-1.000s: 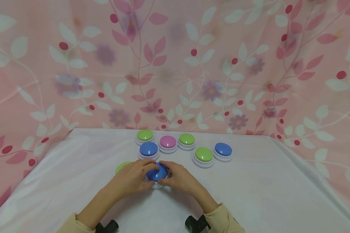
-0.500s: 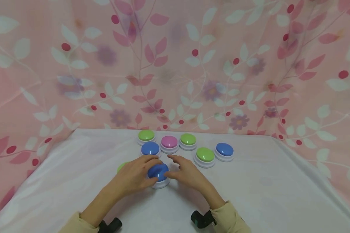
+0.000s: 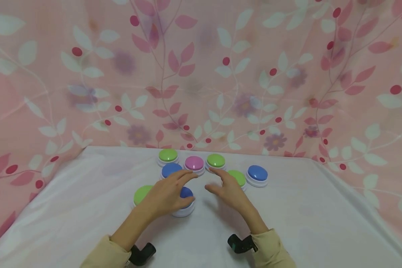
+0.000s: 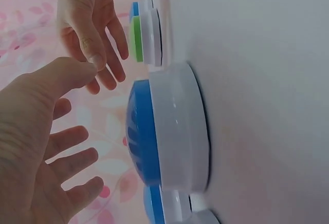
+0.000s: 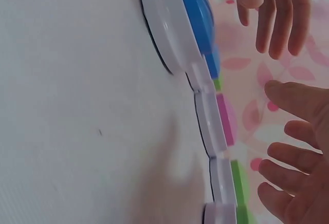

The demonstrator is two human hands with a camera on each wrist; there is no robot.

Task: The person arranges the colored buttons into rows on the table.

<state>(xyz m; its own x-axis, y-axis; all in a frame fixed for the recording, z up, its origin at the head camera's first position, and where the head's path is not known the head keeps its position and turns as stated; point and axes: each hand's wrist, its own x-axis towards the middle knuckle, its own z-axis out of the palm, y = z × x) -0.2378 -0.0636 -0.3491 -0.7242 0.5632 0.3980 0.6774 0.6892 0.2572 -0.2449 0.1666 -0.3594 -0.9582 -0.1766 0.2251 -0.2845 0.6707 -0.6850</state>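
Observation:
A blue-topped push button (image 3: 186, 192) with a white round base stands nearest me on the cloth. My left hand (image 3: 165, 195) hovers above it and hides part of its dome; in the left wrist view a gap shows between those fingers and the blue button (image 4: 141, 131). My right hand (image 3: 230, 189) is in the air to the right, its fingers spread, partly covering a green button (image 3: 237, 176). Neither hand holds anything. A second green button (image 3: 142, 194) sits left of the left hand, partly hidden by it. Behind the left fingers is another blue button (image 3: 171, 170).
Toward the back stand a green button (image 3: 168, 155), a pink button (image 3: 194, 163) and another green one (image 3: 216, 160). A blue button (image 3: 257, 172) is at the right. White cloth (image 3: 308, 219) covers the table, and a pink floral curtain (image 3: 201, 74) hangs behind it.
Both hands have come off the front blue button. The left has risen and shifted slightly right over it; the right has moved away to the right. The buttons stay in place.

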